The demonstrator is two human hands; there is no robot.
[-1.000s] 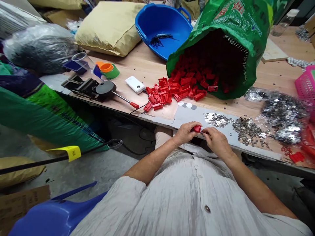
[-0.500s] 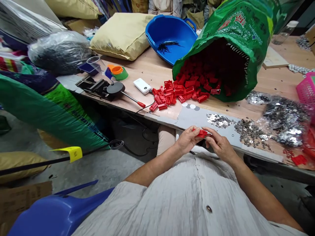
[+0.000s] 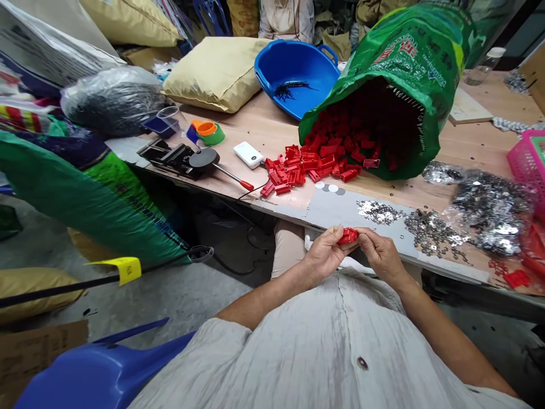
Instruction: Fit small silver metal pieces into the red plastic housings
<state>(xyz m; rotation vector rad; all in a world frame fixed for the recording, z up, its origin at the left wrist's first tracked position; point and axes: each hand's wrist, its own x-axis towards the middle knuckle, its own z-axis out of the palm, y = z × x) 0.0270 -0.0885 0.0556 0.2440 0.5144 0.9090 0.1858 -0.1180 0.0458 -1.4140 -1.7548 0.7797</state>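
Note:
Both my hands are raised over the table's front edge, holding a small red plastic part (image 3: 348,236) between them. My left hand (image 3: 324,254) pinches its left end, and the fingertips of my right hand (image 3: 380,255) press its right end. Much of the part is hidden by my fingers. A loose pile of matching red parts (image 3: 293,173) lies beyond my hands, spilling from the mouth of a green woven sack (image 3: 409,62) lying on its side. Small metal pieces (image 3: 432,232) are scattered on a grey sheet (image 3: 340,207) just right of my hands.
A blue plastic basin (image 3: 293,74) and a yellow cushion (image 3: 215,76) stand at the table's far side. A white power bank (image 3: 248,154) and a black hand tool (image 3: 183,160) lie left of the pile. A pink basket (image 3: 528,165) sits at the right edge.
My hands have lifted the red part slightly and turned it between them. The whole view has tilted, showing more of the far side of the table.

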